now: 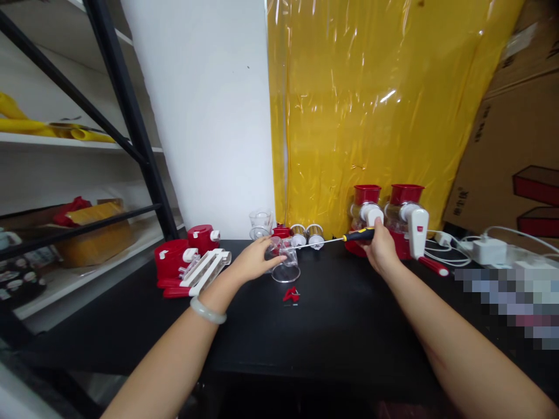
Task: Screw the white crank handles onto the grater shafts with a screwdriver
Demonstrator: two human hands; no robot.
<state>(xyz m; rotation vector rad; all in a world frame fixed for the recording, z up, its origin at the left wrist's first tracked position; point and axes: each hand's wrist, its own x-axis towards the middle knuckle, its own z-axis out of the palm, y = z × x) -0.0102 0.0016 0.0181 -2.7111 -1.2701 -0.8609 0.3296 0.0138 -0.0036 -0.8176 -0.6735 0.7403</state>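
The left hand [257, 258] grips a clear plastic part [282, 253] above the black table [340, 331]; the right hand [383, 247] is closed around a screwdriver [360, 234], whose shaft reaches the part. Small red pieces [291, 294] lie nearby.

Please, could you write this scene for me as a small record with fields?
Surface: black tabletop
Left hand: holds a clear plastic part with a round rim
Right hand: grips a black-and-yellow-handled screwdriver, its tip at the clear part
Nearer than the clear part: small red pieces
Left side: red plastic housings, long white crank arms
Behind: two gold-and-white drums
Right side: two red-and-white plastic machines, white cables
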